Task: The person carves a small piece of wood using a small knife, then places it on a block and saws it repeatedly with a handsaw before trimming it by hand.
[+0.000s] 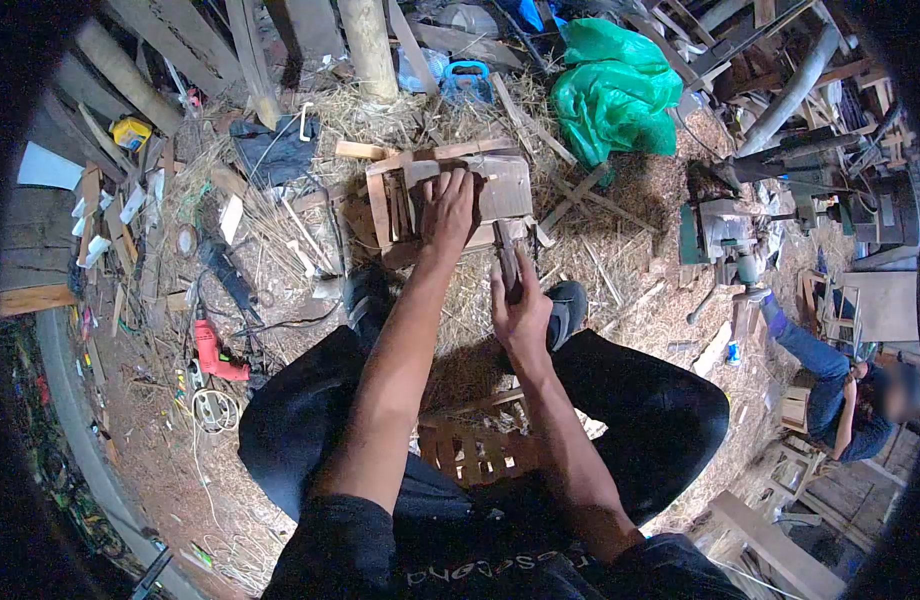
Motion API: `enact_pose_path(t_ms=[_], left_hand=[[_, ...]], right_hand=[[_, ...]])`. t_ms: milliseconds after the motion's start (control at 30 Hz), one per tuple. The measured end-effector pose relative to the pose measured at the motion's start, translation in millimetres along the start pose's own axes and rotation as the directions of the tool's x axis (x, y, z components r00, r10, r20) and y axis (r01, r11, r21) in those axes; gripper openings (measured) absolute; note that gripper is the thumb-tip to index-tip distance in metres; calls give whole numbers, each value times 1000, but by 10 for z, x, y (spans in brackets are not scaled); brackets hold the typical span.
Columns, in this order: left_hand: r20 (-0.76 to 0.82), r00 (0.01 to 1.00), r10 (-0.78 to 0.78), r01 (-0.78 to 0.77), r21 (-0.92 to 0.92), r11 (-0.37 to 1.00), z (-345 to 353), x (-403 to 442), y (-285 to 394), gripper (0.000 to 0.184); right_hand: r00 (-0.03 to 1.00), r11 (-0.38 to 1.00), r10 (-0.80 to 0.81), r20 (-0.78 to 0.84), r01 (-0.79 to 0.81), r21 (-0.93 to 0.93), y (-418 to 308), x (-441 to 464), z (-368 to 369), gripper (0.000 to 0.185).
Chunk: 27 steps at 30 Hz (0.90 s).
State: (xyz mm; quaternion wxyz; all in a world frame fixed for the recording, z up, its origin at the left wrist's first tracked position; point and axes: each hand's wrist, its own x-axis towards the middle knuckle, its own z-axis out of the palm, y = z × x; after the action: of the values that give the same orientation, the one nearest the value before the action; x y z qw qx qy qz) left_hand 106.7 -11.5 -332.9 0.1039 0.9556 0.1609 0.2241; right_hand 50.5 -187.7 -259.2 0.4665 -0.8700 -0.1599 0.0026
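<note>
A low wooden work stand [377,205] is in front of me, between my feet. On it lies a flat wooden board [505,190]. My left hand [447,212] grips a wooden piece [417,178] on the left part of the stand, fingers bent over it and close together. Narrow wooden strips [400,205] lie beside that hand. In my right hand [523,312] is a dark, narrow bar-shaped tool [507,248], its far end at the stand's near edge. Its exact kind cannot be made out.
A red power drill [210,350] and a cable reel [215,410] lie at the left. Behind the stand are a green plastic sheet [620,90] and a blue basket [467,82]. Another person [840,390] sits at the right near a machine [720,230]. Shavings cover the floor.
</note>
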Motion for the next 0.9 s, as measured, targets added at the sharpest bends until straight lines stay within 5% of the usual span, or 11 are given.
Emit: enact_pose_path(t_ms=[133,267,300,600,767,833,900], left_hand=[[-87,995,57,-60,-41,997,-38,19,-23,19],[14,1000,13,-12,-118,993,-289,50,56,17],[29,1000,12,-7,-143,990,-258,70,49,17],[-51,998,28,-44,-344,938,-8,27,-46,19],[-31,999,45,-52,-287,957,-149,28,15,16],[-71,997,4,-28,-343,939,-109,44,-21,15],[-62,997,44,-60,-271,961,-79,44,-25,17]], right_hand=[[999,999,-25,41,27,-41,-171,79,-67,42],[995,996,25,93,-17,-90,-100,-13,-165,44],[998,999,26,61,-27,17,-88,-88,-172,44],[1000,1000,19,-7,-20,-18,-21,-18,-117,37],[978,982,186,89,-182,-49,-280,82,-179,37],[999,1000,16,52,-17,22,-203,209,-66,38],[989,991,131,74,-132,8,-192,88,-172,37]])
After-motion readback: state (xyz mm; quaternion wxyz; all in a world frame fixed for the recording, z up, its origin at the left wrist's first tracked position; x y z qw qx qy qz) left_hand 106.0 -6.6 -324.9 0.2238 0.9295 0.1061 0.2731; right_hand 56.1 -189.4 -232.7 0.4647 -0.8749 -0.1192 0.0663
